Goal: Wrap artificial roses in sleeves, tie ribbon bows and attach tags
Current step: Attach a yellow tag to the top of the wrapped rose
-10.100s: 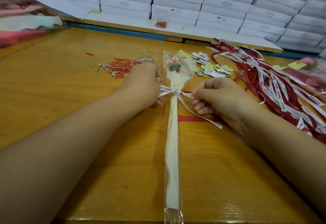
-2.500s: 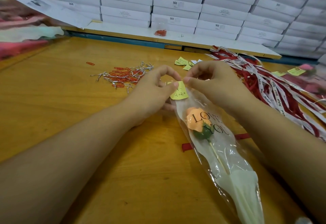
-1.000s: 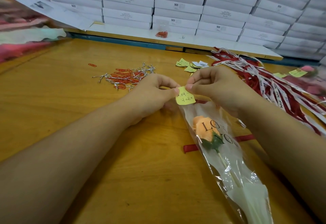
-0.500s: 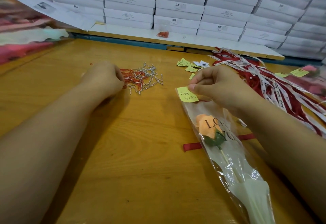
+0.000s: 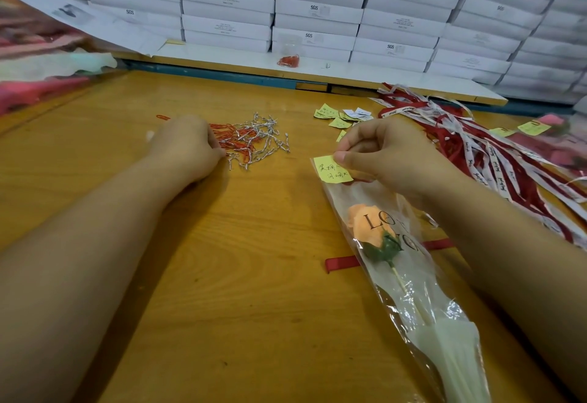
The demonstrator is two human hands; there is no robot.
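Note:
An orange artificial rose (image 5: 367, 226) lies in a clear printed sleeve (image 5: 413, 301) running diagonally toward the near right. My right hand (image 5: 386, 151) pinches a yellow handwritten tag (image 5: 330, 169) against the sleeve's top edge. My left hand (image 5: 187, 145) rests with curled fingers at the left edge of a pile of red paper clips and silver twist ties (image 5: 254, 142); whether it holds a clip is hidden. A red ribbon strip (image 5: 341, 263) lies under the sleeve.
A heap of red and white printed ribbons (image 5: 482, 148) fills the right side. Loose yellow and white tags (image 5: 343, 115) lie beyond my right hand. Stacked white boxes (image 5: 317, 8) stand behind a ledge. Pink and white material (image 5: 38, 66) is piled at far left.
My left hand let go of the tag and moved left to the clip pile, where it now stays. My right hand keeps the tag on the sleeve.

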